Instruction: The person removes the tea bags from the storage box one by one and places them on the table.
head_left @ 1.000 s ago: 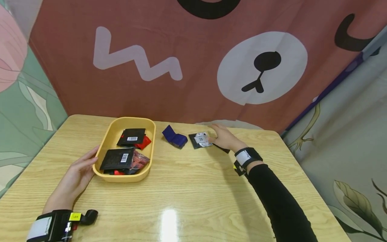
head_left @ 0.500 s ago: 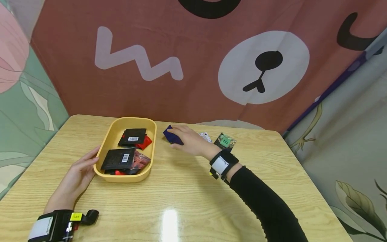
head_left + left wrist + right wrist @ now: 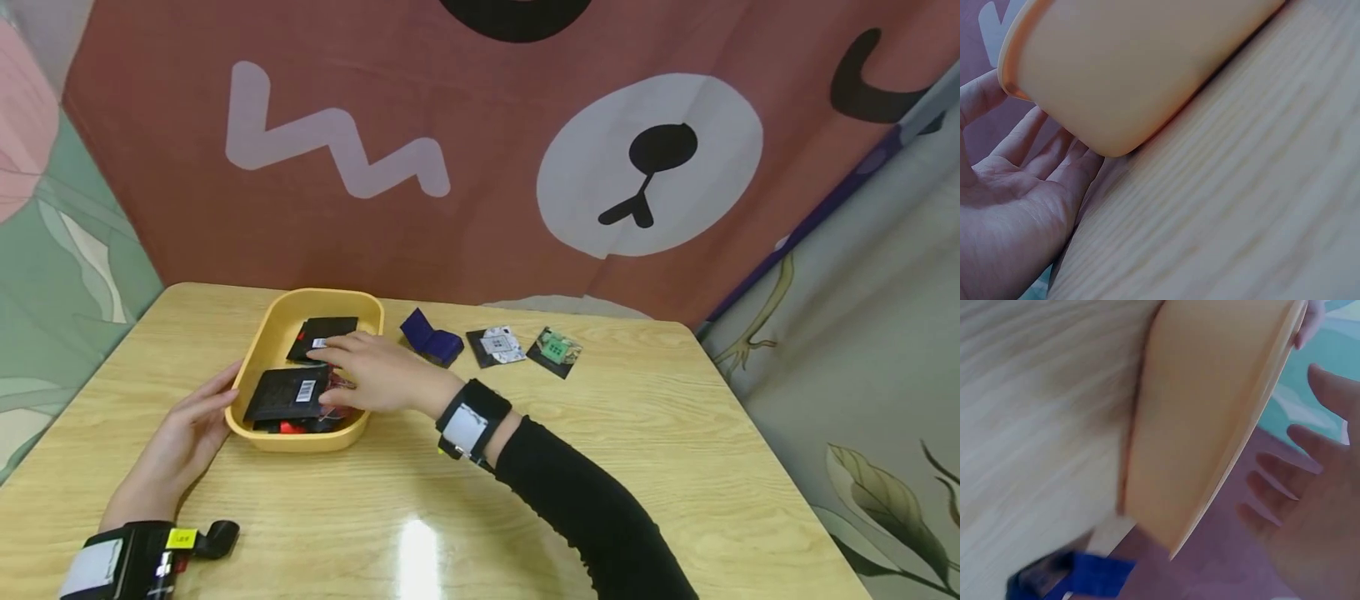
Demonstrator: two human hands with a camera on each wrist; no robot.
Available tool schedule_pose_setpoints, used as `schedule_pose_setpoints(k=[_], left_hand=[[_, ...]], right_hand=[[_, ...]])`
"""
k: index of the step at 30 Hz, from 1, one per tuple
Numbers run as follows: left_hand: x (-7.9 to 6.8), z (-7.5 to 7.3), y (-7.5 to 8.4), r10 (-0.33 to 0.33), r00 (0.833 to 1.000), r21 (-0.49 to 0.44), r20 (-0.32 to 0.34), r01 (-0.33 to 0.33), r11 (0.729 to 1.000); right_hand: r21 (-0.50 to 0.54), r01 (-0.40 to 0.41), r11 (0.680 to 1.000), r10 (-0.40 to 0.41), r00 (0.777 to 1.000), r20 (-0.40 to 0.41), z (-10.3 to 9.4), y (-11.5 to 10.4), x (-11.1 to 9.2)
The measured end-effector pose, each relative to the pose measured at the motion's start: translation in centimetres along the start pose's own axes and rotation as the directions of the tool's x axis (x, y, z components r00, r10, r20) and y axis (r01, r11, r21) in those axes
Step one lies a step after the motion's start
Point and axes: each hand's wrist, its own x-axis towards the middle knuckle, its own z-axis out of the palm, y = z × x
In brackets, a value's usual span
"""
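A: How is the yellow tray (image 3: 306,445) held in place?
B: Its left side is touched by the left hand (image 3: 174,440). In the left wrist view the fingers are seen stretched against the outer wall, partly hidden by it, so the tray is steadied rather than clutched.

A: And the right hand (image 3: 386,377)?
B: It is held over the tray's right rim, with the fingers loosely spread and nothing grasped. Whether a packet is being touched by the fingertips cannot be told.

A: Where are the packets?
B: In the tray, a black packet (image 3: 279,395) with a barcode is laid toward the near end, and a clear packet (image 3: 337,380) with reddish contents is partly covered by the hand. Another black packet (image 3: 337,327) is placed toward the far end.

A: What is set out on the table (image 3: 487,508)?
B: To the right of the tray, a dark blue packet (image 3: 441,345) is propped with one part raised. Beyond it, a white-labelled packet (image 3: 498,345) and a green-labelled packet (image 3: 553,350) are laid flat, side by side. A reddish-brown cloth (image 3: 487,237) is hung behind.
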Motion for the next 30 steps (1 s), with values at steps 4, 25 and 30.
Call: schedule_pose_setpoints(k=[4, 25, 30], left_hand=[[0.1, 0.0, -0.1, 0.005, 1.000, -0.002, 0.003, -0.005, 1.000], [0.1, -0.1, -0.3, 0.076, 0.995, -0.083, 0.070, -0.070, 0.994], [0.2, -0.3, -0.5, 0.099, 0.990, -0.095, 0.100, -0.090, 0.991]], right_hand=[[-0.044, -0.018, 0.999, 0.021, 0.997, 0.072, 0.3, -1.7, 1.2], [-0.099, -0.152, 0.983, 0.167, 0.972, 0.168, 2.4, -4.9, 4.3], [-0.091, -0.179, 0.980, 0.191, 0.971, 0.143, 2.6, -5.1, 4.3]])
